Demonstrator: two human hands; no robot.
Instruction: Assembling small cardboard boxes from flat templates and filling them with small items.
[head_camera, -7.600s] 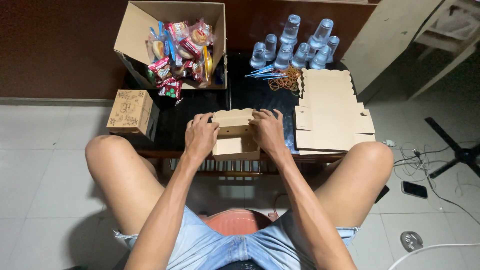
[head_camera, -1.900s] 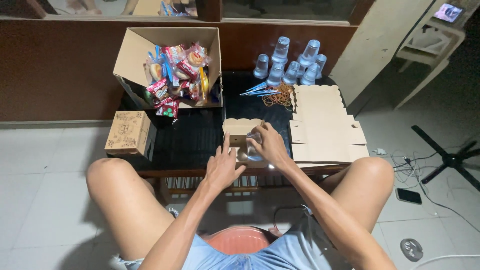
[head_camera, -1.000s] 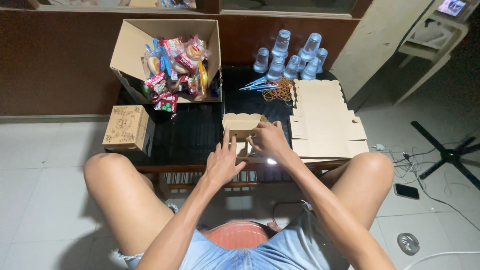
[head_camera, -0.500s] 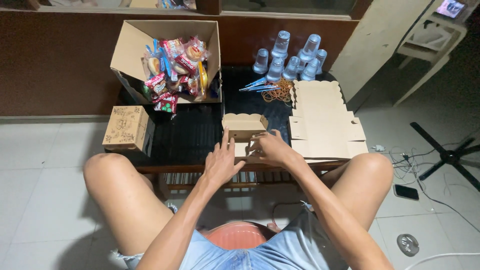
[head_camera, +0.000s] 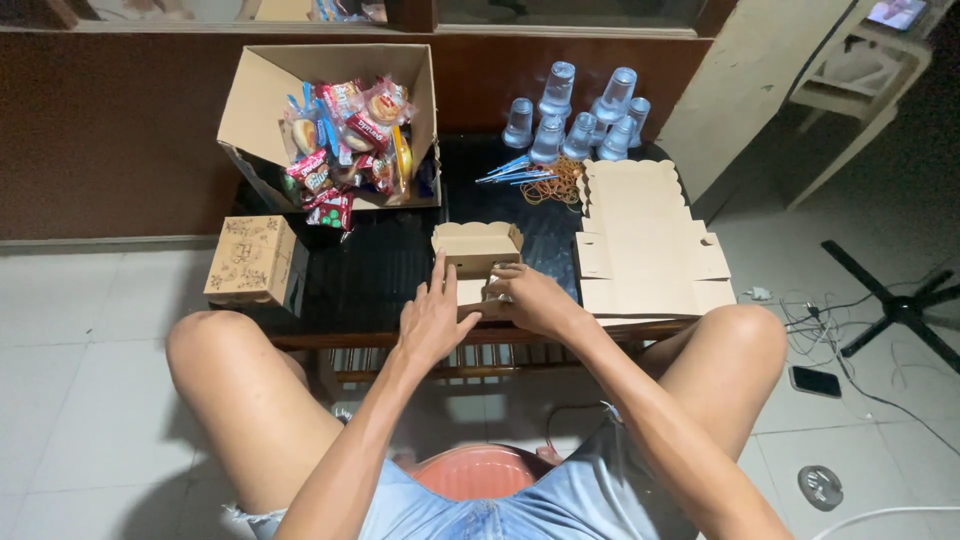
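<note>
Brown kraft cardboard everywhere on this low dark table (head_camera: 370, 270). Far left, at the table's near corner, sits a closed small box (head_camera: 252, 258) with a faint line-drawn pattern on its sides. Behind it, at the back left, is a big open carton (head_camera: 262, 95) stuffed with snack packets (head_camera: 345, 140), mostly red and white wrappers, a couple of yellow ones, some blue bits poking up.

Middle of the table, near the front edge, is the little open box (head_camera: 478, 245) with a scalloped lid flap standing up at the back. The left hand (head_camera: 432, 318) lies against its left side, fingers stretched out and fairly flat, index finger pointing up along the box wall. The right hand (head_camera: 528, 298) is curled at the front of the same box, fingers pinched narrow around something small and pale; can't really tell what it is from this angle, it's mostly hidden by the knuckles.

Further right at the back, a cluster of clear plastic cups (head_camera: 580, 120) standing upside down, with blue straws or sticks (head_camera: 515, 172) and a heap of rubber bands (head_camera: 552, 185) just in front. Right edge of the table holds a stack of flat unfolded box blanks (head_camera: 645, 240), same scalloped edge. On the floor to the right, a phone (head_camera: 815, 381) and some cables (head_camera: 800, 305).
</note>
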